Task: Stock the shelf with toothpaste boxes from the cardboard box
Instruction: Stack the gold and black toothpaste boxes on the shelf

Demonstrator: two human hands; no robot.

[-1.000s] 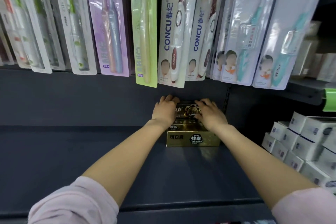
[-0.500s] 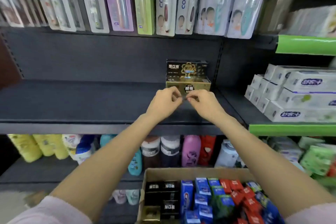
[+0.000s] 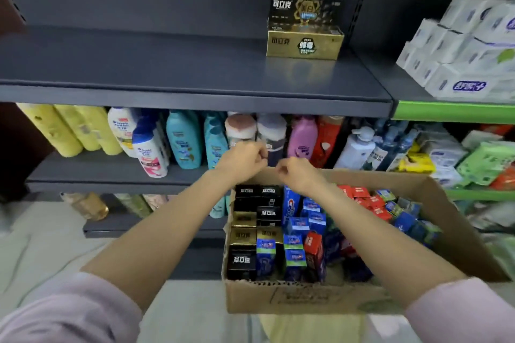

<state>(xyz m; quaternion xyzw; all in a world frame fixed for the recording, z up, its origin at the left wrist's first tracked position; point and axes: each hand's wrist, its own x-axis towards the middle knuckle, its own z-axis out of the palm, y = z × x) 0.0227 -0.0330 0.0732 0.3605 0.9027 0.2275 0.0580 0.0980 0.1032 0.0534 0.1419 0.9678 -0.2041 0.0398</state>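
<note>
While both arms reach forward from the bottom corners of the frame, pink sleeves [image 3: 64, 312] at the elbows, the cardboard box [image 3: 306, 298] sits lower centre-right, open top, packed with upright toothpaste boxes [image 3: 295, 231]: black and gold ones at its left side, blue in the middle, red toward the right. Left hand [image 3: 242, 158] and right hand [image 3: 297, 174] hover above the far edge of the carton, just beside each other near frame centre, fingers curled loosely inward, holding nothing; gap between them small, can't tell if they touch. Behind the hands, middle shelf holds shampoo bottles [image 3: 182, 142], yellow at left, teal, pink, red toward right. Above that, dark grey shelf [image 3: 167, 69] spans upper half; on it, upper centre-right, a gold toothpaste box [image 3: 305, 44] lies flat with a black toothpaste box [image 3: 305, 10] stacked on top, both near the back panel. Far right, white boxes [image 3: 468, 58] stacked on a neighbouring green-edged shelf [image 3: 451, 113]
</note>
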